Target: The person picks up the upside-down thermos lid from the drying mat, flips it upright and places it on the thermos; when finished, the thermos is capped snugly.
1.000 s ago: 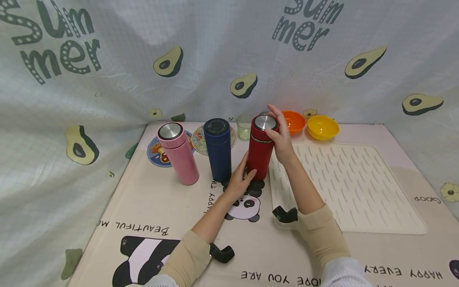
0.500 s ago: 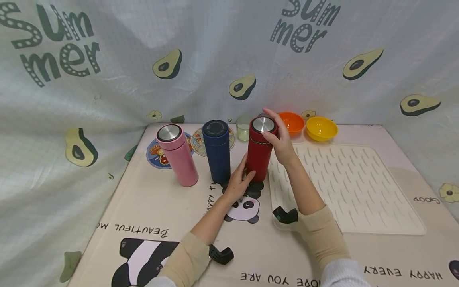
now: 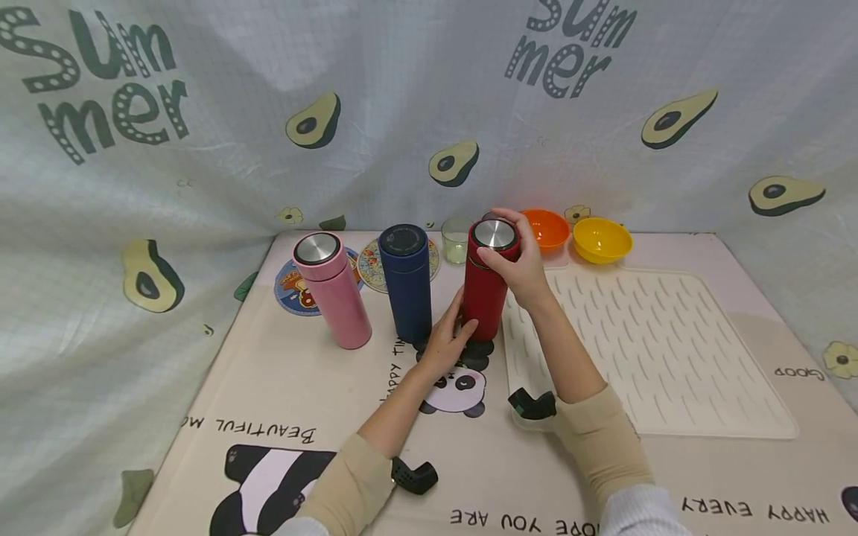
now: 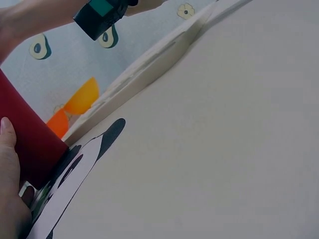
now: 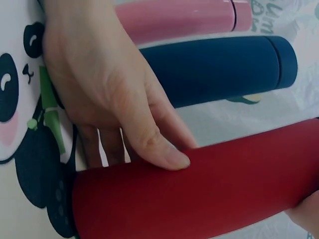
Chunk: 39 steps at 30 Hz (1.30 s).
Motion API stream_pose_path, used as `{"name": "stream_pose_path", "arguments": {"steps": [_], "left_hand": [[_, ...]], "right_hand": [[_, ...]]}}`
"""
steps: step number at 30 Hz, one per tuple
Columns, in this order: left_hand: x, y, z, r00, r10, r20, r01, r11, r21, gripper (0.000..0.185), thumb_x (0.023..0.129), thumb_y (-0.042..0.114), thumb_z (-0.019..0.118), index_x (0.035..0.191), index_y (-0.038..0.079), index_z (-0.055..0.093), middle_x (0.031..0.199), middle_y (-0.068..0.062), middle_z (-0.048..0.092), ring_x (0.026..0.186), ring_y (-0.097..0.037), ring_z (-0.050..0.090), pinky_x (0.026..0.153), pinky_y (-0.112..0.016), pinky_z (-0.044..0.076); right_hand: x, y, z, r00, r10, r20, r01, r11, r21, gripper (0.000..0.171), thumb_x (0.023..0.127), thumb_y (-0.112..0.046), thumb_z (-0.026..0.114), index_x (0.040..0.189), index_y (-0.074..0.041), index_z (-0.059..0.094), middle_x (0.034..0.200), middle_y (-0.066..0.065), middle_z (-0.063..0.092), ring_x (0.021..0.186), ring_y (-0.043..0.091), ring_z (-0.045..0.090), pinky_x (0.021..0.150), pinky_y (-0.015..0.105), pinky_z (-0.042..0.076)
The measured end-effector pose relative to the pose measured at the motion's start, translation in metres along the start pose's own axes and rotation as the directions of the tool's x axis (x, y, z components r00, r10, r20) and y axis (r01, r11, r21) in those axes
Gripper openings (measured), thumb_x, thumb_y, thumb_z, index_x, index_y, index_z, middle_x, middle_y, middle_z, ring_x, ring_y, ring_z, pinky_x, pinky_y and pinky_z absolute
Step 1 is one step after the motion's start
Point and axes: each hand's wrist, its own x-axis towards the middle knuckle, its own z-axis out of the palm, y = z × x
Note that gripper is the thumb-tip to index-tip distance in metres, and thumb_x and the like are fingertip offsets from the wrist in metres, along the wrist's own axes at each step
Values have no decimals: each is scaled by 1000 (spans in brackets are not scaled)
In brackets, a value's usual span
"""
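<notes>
The right hand (image 3: pixel 519 268) has closed its fingers round the red flask's (image 3: pixel 485 294) lid (image 3: pixel 494 234), where before they were lifted. The left hand (image 3: pixel 447 339) still grips the flask's base, so unscrewing looks underway.

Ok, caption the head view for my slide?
Left hand steadies the red flask while right hand grips its lid.

Staged home tabletop: avocado-print backdrop (image 3: pixel 429 112), panda mat (image 3: pixel 281 417), drying mat (image 3: pixel 657 350).

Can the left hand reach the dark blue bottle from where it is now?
Probably yes. The left hand holds the base of the red bottle, and the dark blue bottle stands right beside it with nothing between; it must let go first.
</notes>
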Motion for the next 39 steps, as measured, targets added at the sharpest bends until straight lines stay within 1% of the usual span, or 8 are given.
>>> {"name": "stream_pose_path", "arguments": {"steps": [6,9,13,18,23,27,31,39], "left_hand": [[1,0,1,1000,14,-3,-14,1000,-15,63,96,19,48,148,15,13,146,-13,29,130,-27,34,103,-36,32],[2,0,1,1000,30,-10,-30,999,-23,63,95,13,49,148,13,13,146,-15,29,129,-30,35,102,-40,32],[1,1,0,1000,16,-7,-16,1000,-14,63,96,24,47,148,18,13,146,-11,30,130,-24,35,103,-34,32],[0,0,0,1000,10,-2,-10,1000,-17,65,95,37,45,148,22,12,147,-9,28,131,-23,33,103,-32,31],[1,-1,0,1000,2,3,-2,1000,-13,64,95,33,46,148,22,12,147,-7,29,131,-22,32,103,-33,31],[-2,13,-2,1000,10,14,-10,1000,-28,61,96,21,46,148,15,14,145,-12,32,130,-26,33,103,-36,31],[-6,31,-7,1000,10,23,-9,1000,-29,60,97,16,45,147,7,14,144,-17,31,130,-30,33,103,-37,31],[-8,37,-8,1000,-7,26,8,1000,-13,59,97,14,46,147,7,15,144,-18,31,130,-29,33,103,-35,31]], "right_hand": [[-1,0,0,1000,17,-1,-17,999,34,63,80,-13,49,139,0,32,120,4,49,107,22,46,87,29,43],[0,-1,1,1000,14,-17,-13,999,32,61,79,-10,56,136,-2,36,118,5,50,105,23,48,86,30,45],[1,0,2,999,42,-22,-42,999,0,65,76,-5,64,134,-3,36,118,5,50,105,23,48,86,31,46],[-1,-2,0,999,46,14,-47,998,41,65,78,-8,52,139,-1,32,119,3,51,106,21,47,88,30,43],[-1,-1,-1,1000,12,17,-14,996,91,55,78,-8,54,131,-3,40,114,5,53,100,21,50,84,29,45],[0,-1,-1,1000,27,10,-28,995,97,49,78,-4,61,123,-10,44,112,4,52,99,20,51,82,29,47],[0,-2,-1,999,34,38,-39,988,149,49,80,-7,49,129,-6,43,112,4,54,99,20,51,84,29,44],[-1,-5,1,999,42,0,-42,992,116,45,78,-4,57,120,-10,43,111,6,52,95,20,53,80,29,47]]}}
